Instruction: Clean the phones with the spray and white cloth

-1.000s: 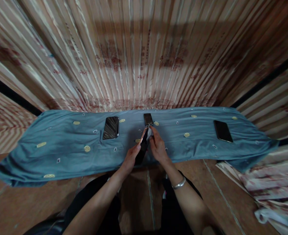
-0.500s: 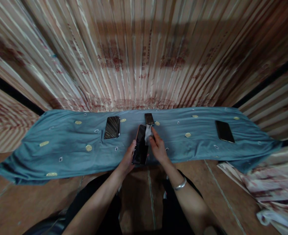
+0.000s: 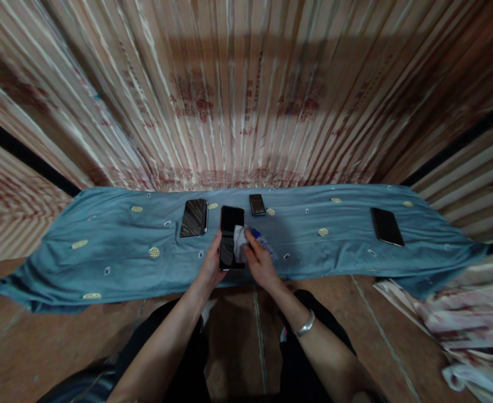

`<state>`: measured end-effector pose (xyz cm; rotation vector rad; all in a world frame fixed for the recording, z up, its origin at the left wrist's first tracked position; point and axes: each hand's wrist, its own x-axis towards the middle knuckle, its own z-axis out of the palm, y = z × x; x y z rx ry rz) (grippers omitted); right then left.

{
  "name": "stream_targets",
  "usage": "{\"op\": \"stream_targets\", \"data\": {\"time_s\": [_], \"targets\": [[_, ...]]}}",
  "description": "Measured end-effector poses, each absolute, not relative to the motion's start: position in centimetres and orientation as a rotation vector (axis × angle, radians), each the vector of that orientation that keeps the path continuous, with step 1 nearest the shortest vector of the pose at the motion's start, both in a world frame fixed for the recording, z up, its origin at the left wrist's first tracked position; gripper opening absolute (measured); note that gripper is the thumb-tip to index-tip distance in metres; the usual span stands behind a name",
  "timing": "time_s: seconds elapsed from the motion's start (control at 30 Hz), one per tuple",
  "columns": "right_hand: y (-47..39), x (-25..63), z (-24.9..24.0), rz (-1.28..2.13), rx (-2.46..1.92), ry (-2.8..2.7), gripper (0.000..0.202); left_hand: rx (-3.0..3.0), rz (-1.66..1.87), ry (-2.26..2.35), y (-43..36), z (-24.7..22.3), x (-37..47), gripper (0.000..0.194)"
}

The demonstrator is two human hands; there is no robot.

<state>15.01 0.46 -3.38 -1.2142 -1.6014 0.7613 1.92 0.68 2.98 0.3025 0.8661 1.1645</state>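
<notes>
Phone (image 3: 228, 238), dark-screened, sits in your left hand (image 3: 211, 260), which grips it along the left edge and lower end, holding it above the middle of the table's near side. Your right hand (image 3: 261, 263) pinches a pale cloth (image 3: 239, 243) between thumb and fingers. Half a second ago you had the cloth by the upper right edge; now it lies over the right half of the screen, below the top. A second ago the phone was tipped nearly edge-on to you; now its screen faces up, and you have carried it slightly left. So the work under your fingers seems to have passed from the side of the phone to its face, with the upper part bare.

Just beyond your right fingers a blue-printed wrapper (image 3: 263, 243) has come into view; whether you hold it or it lies on the fabric, you cannot tell from this angle. Farther out, a small black case (image 3: 257, 205) lies beyond the phone, a striped dark device (image 3: 193, 218) to its left, and a black tablet (image 3: 387, 226) well apart on the right. All three rest where they did on the teal fabric (image 3: 116, 240).
</notes>
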Motion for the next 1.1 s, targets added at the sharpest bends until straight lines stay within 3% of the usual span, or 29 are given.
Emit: {"op": "stream_targets", "data": {"time_s": [0.57,1.1], "targets": [[-2.1,14.1,-3.0,0.946,-1.091,-1.724,0.057,0.207,1.265,0.786,1.7,4.2,-0.1,0.057],[-1.5,15.5,-1.4,0.254,-1.044,-2.037,0.03,0.204,1.202,0.799,1.5,3.8,0.4,0.07]]}}
